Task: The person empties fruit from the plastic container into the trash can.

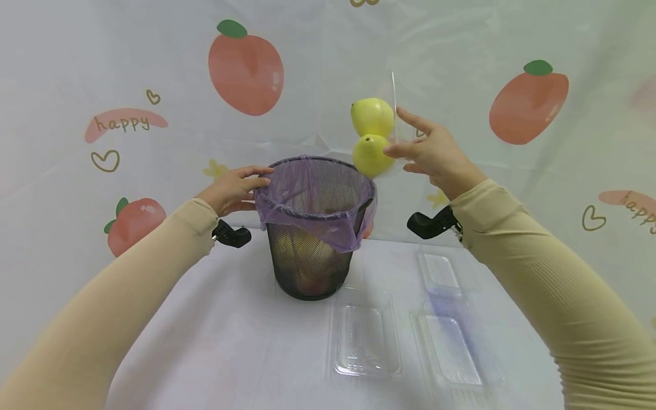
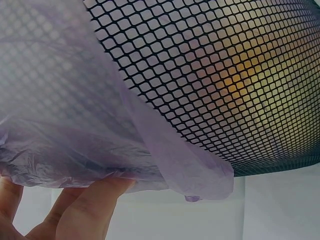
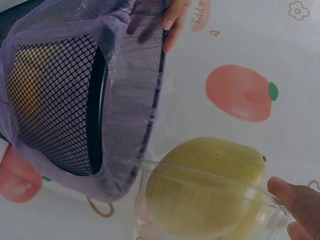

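My right hand [image 1: 435,154] pinches the edge of a clear plastic container [image 3: 215,176] that is tipped on its side, right of the bin's rim. Two yellow pear-like fruits [image 1: 372,117] sit one above the other at its left side in the head view. The lower one is close to the rim of a black mesh bin [image 1: 307,267]. A purple plastic bag [image 1: 333,230] lines the bin and folds over its rim. With fingers fairly straight, my left hand [image 1: 233,191] touches the bag-covered rim on the left. Through the mesh, yellow and orange things [image 2: 245,80] show blurred.
On the white table [image 1: 215,341], a clear container [image 1: 366,341] lies in front of the bin. More clear containers [image 1: 451,347] lie farther right. Behind stands a white backdrop with printed peaches [image 1: 246,74].
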The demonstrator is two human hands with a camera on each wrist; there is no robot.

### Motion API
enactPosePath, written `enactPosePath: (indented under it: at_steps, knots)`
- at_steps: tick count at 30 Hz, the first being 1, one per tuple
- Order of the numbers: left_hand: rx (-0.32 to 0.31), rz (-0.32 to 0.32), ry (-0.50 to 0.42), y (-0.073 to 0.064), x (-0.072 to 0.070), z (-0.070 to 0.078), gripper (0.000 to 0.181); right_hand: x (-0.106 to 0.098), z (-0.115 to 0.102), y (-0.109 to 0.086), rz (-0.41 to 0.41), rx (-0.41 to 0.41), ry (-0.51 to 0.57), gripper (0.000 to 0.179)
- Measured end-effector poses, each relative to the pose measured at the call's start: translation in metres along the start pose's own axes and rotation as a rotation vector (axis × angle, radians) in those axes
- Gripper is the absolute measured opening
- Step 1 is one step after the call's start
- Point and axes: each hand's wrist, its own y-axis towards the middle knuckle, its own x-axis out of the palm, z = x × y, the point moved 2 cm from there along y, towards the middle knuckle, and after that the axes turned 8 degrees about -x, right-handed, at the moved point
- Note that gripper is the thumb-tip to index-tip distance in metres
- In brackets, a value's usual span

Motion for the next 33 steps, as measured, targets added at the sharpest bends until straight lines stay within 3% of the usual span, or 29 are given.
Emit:
enactPosePath:
  at_steps: [21,28,33]
  knots:
    - [0.004,0.002,0.009,-0.001,0.000,0.000,0.051,-0.002,-0.003,0.006,0.034,-0.019,-0.091,0.078]
    - [0.008,-0.008,0.003,0.001,0.000,-0.001,0.051,-0.007,-0.005,0.004,0.055,-0.029,0.005,0.078]
    - [0.009,-0.013,-0.003,0.000,0.001,0.000,0.051,-0.013,0.001,0.003,0.034,-0.030,0.186,0.079]
